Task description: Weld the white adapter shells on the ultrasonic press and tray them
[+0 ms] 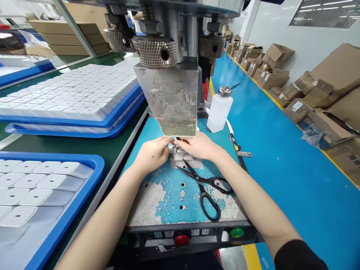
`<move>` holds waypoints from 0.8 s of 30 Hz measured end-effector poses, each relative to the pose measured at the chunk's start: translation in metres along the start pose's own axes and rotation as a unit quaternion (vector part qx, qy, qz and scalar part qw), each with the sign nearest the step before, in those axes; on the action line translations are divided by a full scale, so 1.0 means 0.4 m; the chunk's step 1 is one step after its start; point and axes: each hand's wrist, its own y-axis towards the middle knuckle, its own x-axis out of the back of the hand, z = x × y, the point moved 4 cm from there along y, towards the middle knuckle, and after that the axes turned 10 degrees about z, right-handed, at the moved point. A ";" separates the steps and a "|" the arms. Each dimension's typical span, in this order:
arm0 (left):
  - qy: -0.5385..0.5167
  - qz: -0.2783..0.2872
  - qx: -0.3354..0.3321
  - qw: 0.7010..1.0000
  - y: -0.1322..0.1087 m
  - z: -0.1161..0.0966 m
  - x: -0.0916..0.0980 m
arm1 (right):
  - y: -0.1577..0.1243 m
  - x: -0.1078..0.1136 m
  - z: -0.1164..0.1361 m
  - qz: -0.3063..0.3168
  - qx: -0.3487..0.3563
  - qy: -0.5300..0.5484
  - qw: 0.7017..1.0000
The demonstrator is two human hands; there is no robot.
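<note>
My left hand (153,155) and my right hand (201,145) meet at a small metal fixture (182,155) on the worn blue machine bed. The left one is closed, thumb against curled fingers. The fingers of the right one bend over the fixture's far side. Between the fingertips a small dark piece shows, too covered to name. Directly above hangs a tapered clear block (176,97) under the machine head, hiding some of the fingertips. Black-handled scissors (198,179) lie half open just in front of the fixture, with no hand on them.
Blue trays (98,165) of white plastic housings stand on the green belt at left. A white pump bottle (220,108) stands at the bed's right rear, with a wrench end (244,154) nearby. Red (182,239) and green (237,232) buttons line the front. Cardboard boxes (274,77) line the wall.
</note>
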 end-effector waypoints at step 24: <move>-0.005 -0.001 0.031 0.999 -0.002 -0.001 0.004 | 0.024 -0.020 -0.022 -0.079 -0.079 0.054 0.992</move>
